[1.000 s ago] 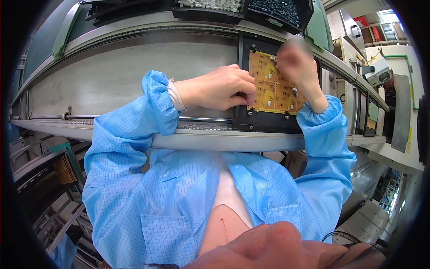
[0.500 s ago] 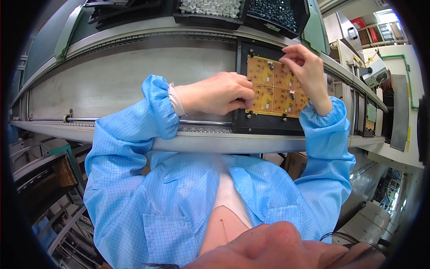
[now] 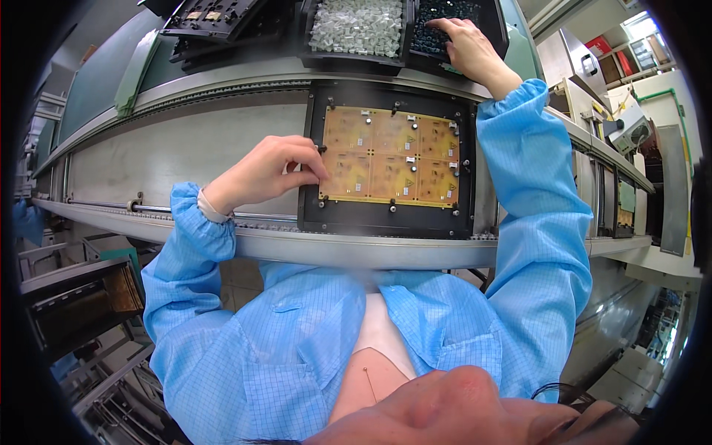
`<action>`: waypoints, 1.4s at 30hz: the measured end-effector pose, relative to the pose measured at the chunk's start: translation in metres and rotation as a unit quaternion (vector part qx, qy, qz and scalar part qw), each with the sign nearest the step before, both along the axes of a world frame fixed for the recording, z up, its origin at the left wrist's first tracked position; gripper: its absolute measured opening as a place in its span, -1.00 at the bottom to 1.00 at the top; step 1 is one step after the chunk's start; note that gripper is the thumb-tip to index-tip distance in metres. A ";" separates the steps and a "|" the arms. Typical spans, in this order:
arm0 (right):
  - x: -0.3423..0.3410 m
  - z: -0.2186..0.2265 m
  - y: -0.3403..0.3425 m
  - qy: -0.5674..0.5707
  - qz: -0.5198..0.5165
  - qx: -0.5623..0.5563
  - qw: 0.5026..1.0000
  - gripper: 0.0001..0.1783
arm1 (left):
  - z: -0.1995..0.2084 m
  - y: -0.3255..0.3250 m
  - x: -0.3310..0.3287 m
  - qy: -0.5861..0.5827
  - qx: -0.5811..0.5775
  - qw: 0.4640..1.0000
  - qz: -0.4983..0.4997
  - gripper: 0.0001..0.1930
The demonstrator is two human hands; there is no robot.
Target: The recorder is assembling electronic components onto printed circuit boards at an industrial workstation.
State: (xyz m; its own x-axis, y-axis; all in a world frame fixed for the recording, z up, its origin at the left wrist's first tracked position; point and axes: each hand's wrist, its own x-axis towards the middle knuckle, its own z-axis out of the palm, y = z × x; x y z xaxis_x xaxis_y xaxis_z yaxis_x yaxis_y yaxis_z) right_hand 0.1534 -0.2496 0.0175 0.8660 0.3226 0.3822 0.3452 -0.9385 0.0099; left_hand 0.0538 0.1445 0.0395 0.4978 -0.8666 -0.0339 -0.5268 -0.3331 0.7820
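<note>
Grey conveyor rail (image 3: 356, 248) runs right under my chest, and just past its lip sits the black carrier frame (image 3: 386, 215) with the yellow circuit panel (image 3: 389, 157) lying flat inside it. My left hand (image 3: 263, 172) rests curled at the panel's left edge, fingertips pinched together against the board; I can't tell if a part sits between them. To do this well, I judge I should keep that hand steadying the panel and press straight down, clear of the small parts already standing on it. Farther out, my right hand (image 3: 463, 41) dips into the dark parts bin (image 3: 445, 18), fingers bent down among the pieces, beside the bin of white parts (image 3: 356, 26). Room is tight between frame and bins; the belt to my left lies open.
</note>
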 end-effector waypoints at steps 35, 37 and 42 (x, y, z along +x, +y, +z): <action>-0.101 0.027 0.051 0.268 0.085 0.629 0.725 -0.75 | -0.034 -0.135 -0.001 -0.336 0.017 0.941 -0.042 -0.89; -0.115 0.028 0.052 0.294 0.091 0.650 0.695 -0.67 | -0.032 -0.130 0.002 -0.276 0.002 0.960 -0.039 -0.82; -0.141 0.016 0.052 0.354 0.097 0.729 0.578 -0.62 | -0.001 -0.095 0.006 -0.094 -0.071 0.993 0.026 -0.85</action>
State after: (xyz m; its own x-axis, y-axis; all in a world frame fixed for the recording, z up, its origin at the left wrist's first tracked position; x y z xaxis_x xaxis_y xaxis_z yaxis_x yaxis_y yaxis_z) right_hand 0.0121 -0.1975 0.0334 0.9733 0.2224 -0.0575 -0.1212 0.2846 -0.9510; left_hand 0.0599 0.0497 0.0387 0.5273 -0.8292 0.1852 -0.6535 -0.2566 0.7121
